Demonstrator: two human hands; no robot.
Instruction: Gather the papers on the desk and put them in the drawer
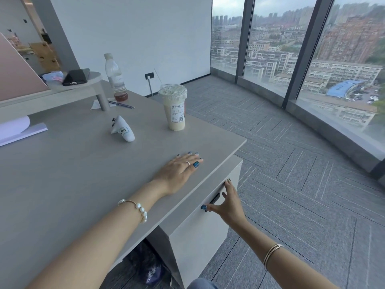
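White papers (pixel 14 128) lie at the far left edge of the grey desk (pixel 62 174), partly under the monitor shelf and cut off by the frame. My left hand (pixel 179 170) rests flat on the desk near its right front edge, fingers spread, holding nothing. My right hand (pixel 226 202) is below the desk edge, fingers spread against the white drawer front (pixel 200 232), touching its dark handle (pixel 214 199). The drawer looks closed.
An iced drink cup with a straw (pixel 174 107), a plastic bottle (pixel 115 78), a small white plush (pixel 123 128) and a pen (pixel 120 104) stand on the desk. A phone (pixel 75 77) lies on the raised shelf. Carpeted floor and tall windows lie to the right.
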